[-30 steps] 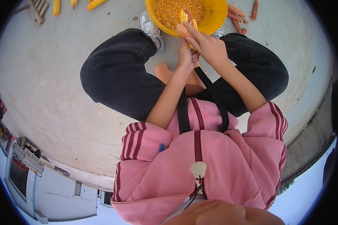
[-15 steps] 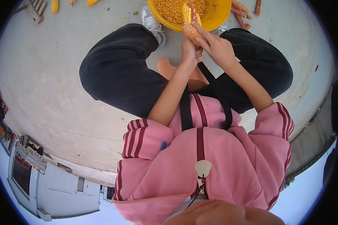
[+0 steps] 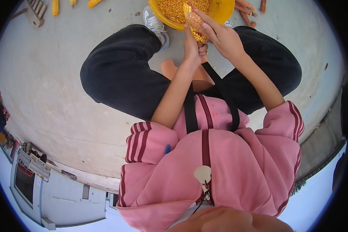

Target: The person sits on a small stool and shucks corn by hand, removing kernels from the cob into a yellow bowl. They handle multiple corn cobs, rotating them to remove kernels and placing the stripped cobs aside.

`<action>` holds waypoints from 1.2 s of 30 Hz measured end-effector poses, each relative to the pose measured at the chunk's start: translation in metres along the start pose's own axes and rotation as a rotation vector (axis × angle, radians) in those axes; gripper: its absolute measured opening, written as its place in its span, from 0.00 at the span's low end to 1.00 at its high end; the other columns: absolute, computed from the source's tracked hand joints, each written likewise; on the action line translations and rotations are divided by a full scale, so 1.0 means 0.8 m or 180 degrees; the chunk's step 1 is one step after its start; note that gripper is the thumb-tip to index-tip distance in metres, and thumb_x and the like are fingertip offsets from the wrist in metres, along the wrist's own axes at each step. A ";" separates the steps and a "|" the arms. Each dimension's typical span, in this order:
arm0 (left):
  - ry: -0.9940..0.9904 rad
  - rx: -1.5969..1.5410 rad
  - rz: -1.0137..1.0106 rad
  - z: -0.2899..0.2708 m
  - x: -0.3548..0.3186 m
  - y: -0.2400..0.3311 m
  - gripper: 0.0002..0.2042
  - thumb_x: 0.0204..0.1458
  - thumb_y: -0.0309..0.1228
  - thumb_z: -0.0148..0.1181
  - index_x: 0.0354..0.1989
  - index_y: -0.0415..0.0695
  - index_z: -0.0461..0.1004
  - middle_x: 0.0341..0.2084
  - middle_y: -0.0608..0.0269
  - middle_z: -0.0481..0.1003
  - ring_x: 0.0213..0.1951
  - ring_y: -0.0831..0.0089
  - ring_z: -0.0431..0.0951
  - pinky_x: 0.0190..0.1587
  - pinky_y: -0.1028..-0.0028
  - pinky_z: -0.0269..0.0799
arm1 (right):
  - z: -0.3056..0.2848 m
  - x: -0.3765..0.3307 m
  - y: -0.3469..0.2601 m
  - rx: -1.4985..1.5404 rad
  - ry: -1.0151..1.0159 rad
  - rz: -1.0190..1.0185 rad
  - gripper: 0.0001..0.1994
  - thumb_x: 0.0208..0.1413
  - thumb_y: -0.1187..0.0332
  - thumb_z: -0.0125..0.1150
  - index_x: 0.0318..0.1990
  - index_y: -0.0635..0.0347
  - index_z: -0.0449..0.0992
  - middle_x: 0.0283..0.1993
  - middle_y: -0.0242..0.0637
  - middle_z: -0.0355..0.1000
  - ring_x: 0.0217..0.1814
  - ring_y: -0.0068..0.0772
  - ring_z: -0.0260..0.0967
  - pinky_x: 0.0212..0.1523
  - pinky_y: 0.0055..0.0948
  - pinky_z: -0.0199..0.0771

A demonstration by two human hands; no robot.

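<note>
My left hand [image 3: 193,48] is wrapped round the lower end of a corn cob [image 3: 197,25], holding it tilted over the near rim of a yellow basin [image 3: 223,11]. Part of the cob is bare and pinkish; yellow kernels still cover its tip and its lower end. With its fingers against the cob's right side, my right hand [image 3: 225,38] presses on the bare stretch. Loose corn kernels [image 3: 172,11] fill the basin's bottom. The fingers of my left hand are partly hidden behind the cob.
Stripped reddish cobs [image 3: 245,13] lie right of the basin. Several unshelled corn cobs [image 3: 55,7] and a slatted wooden piece [image 3: 35,13] are at the far left. My shoe [image 3: 155,24] stands beside the basin. I sit on an orange-pink seat [image 3: 201,75], knees spread.
The cob has turned in my left hand, showing more of its bare side and kernels at the lower end. My right hand has shifted slightly up along it.
</note>
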State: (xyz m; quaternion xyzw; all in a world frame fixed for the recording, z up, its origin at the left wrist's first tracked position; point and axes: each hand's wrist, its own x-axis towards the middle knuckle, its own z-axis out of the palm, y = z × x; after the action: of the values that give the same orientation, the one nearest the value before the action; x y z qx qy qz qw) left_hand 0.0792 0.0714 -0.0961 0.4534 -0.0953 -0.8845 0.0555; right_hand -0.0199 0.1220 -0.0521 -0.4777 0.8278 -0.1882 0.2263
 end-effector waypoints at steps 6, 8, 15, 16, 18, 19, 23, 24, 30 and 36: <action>0.0035 0.0047 0.0073 -0.009 0.004 -0.010 0.28 0.55 0.60 0.26 0.29 0.48 0.64 0.12 0.70 0.61 0.07 0.82 0.50 0.09 0.81 0.40 | 0.016 -0.009 -0.011 -0.0518 -0.0005 -0.0137 0.19 0.59 0.53 0.42 0.57 0.37 0.62 0.19 0.41 0.71 0.20 0.43 0.71 0.21 0.36 0.73; 0.0046 0.0105 0.0108 -0.001 0.004 -0.006 0.28 0.56 0.60 0.25 0.28 0.49 0.64 0.12 0.70 0.61 0.07 0.82 0.50 0.09 0.81 0.40 | 0.030 0.016 0.004 -0.0679 0.0194 -0.0146 0.19 0.59 0.53 0.41 0.57 0.39 0.62 0.18 0.41 0.70 0.20 0.43 0.71 0.21 0.37 0.73; 0.0022 0.0105 -0.0019 0.001 0.002 0.001 0.27 0.55 0.60 0.25 0.31 0.49 0.63 0.13 0.70 0.61 0.08 0.83 0.50 0.10 0.81 0.41 | 0.026 0.038 0.004 -0.0053 0.0260 0.0287 0.19 0.59 0.54 0.41 0.58 0.41 0.61 0.16 0.42 0.69 0.20 0.45 0.71 0.21 0.39 0.73; -0.0011 0.0021 -0.0048 0.001 0.002 -0.001 0.27 0.55 0.60 0.26 0.32 0.49 0.63 0.13 0.70 0.61 0.08 0.83 0.50 0.10 0.82 0.42 | 0.012 0.018 -0.006 0.0111 0.0255 0.0191 0.19 0.59 0.54 0.42 0.58 0.41 0.61 0.16 0.42 0.69 0.20 0.45 0.71 0.21 0.39 0.73; -0.0035 -0.0164 -0.0064 0.002 0.004 -0.004 0.24 0.57 0.56 0.29 0.34 0.50 0.64 0.13 0.71 0.61 0.09 0.84 0.51 0.10 0.83 0.43 | 0.004 -0.008 -0.020 0.0091 0.0167 0.0083 0.19 0.59 0.54 0.42 0.58 0.41 0.61 0.16 0.43 0.69 0.20 0.45 0.71 0.21 0.39 0.73; 0.0005 -0.0116 0.0010 -0.003 0.008 -0.009 0.22 0.57 0.55 0.30 0.33 0.50 0.64 0.13 0.72 0.60 0.09 0.84 0.51 0.10 0.83 0.43 | 0.010 -0.020 -0.023 -0.0094 0.0085 0.0070 0.19 0.59 0.54 0.42 0.58 0.40 0.61 0.17 0.43 0.70 0.20 0.46 0.71 0.21 0.40 0.72; 0.0052 -0.0125 0.0204 -0.014 0.013 -0.019 0.19 0.58 0.51 0.33 0.30 0.50 0.64 0.12 0.74 0.60 0.09 0.84 0.52 0.10 0.82 0.43 | 0.033 -0.021 -0.024 -0.0623 0.0338 0.0028 0.18 0.58 0.54 0.43 0.55 0.42 0.62 0.19 0.45 0.70 0.20 0.48 0.71 0.19 0.41 0.71; -0.0016 -0.0119 0.0211 -0.012 0.015 -0.015 0.20 0.58 0.52 0.32 0.30 0.50 0.64 0.12 0.74 0.60 0.09 0.84 0.52 0.10 0.82 0.42 | 0.033 -0.016 -0.022 -0.0634 0.0345 0.0090 0.17 0.58 0.54 0.43 0.54 0.43 0.62 0.19 0.46 0.70 0.19 0.48 0.71 0.18 0.41 0.71; -0.0136 0.0119 -0.0078 0.001 0.004 0.002 0.25 0.57 0.57 0.27 0.32 0.48 0.63 0.14 0.68 0.61 0.09 0.84 0.49 0.10 0.83 0.41 | 0.042 0.051 0.007 -0.0948 0.0287 0.0107 0.17 0.58 0.54 0.42 0.51 0.49 0.63 0.20 0.45 0.71 0.20 0.48 0.71 0.16 0.40 0.70; -0.0109 -0.0083 -0.0194 -0.001 0.001 0.002 0.27 0.55 0.60 0.26 0.34 0.48 0.62 0.17 0.64 0.63 0.09 0.84 0.49 0.10 0.83 0.41 | -0.006 0.057 -0.004 -0.0050 -0.0068 0.1044 0.20 0.59 0.54 0.40 0.55 0.51 0.58 0.36 0.54 0.71 0.33 0.57 0.70 0.32 0.46 0.70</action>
State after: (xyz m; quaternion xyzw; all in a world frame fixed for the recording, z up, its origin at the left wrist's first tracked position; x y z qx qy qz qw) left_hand 0.0794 0.0697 -0.0972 0.4401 -0.0708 -0.8945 0.0329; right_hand -0.0405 0.0806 -0.0554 -0.3399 0.8936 -0.1371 0.2590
